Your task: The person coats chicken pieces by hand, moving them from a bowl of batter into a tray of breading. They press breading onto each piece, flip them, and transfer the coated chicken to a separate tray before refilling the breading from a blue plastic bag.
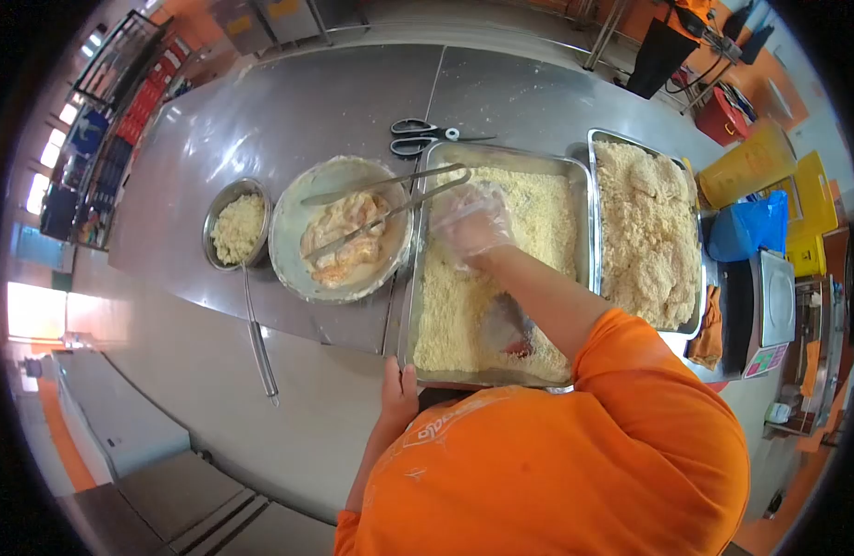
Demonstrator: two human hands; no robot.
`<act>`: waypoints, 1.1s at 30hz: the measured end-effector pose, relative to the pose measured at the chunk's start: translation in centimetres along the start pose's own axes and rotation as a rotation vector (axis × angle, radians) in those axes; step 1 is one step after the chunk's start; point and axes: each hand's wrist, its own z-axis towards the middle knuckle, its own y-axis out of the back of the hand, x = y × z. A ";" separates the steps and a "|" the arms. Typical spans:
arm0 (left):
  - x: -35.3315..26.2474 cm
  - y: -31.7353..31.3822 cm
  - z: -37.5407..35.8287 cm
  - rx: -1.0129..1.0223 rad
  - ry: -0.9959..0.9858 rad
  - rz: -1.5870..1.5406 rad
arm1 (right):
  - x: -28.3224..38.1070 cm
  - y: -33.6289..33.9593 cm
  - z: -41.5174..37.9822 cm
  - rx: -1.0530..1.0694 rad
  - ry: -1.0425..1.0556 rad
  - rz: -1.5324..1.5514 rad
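My right hand [473,225], in a clear plastic glove, is down at the yellowish crumbs [538,208] in a metal tray [584,250]. Its fingers are blurred under the glove, so I cannot tell whether they are closed. Just above it lies the bent end of metal tongs [427,176], whose arms reach left over a white bowl [283,255]. Pale, batter-wet meat pieces [353,227] fill the bowl's middle. My left hand [399,389], bare, is closed at the tray's near left corner. A dark patch of tray bottom shows through the crumbs nearest me.
A strainer [260,347] with pale lumps [239,229] sits left of the bowl, its handle past the table edge. Black scissors [418,137] lie behind the tray. To the right are a second crumb-filled tray [645,232], a yellowish jug [751,162], a blue bag [749,229] and a scale [774,306].
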 end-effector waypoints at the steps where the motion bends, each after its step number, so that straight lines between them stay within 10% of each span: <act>1: 0.1 0.1 0.0 0.003 -0.011 0.001 | -0.1 1.0 -1.0 -0.014 0.000 0.059; 20: -2.4 1.2 0.6 0.115 0.032 -0.010 | -5.6 -3.0 -3.4 -0.286 -0.088 0.172; 27: -3.3 1.2 0.0 0.116 0.064 -0.011 | -9.2 -5.6 -2.2 -0.273 -0.485 1.503; 33: -2.9 1.2 0.3 0.126 0.074 -0.026 | -9.6 -1.8 -2.9 -0.131 -0.130 1.388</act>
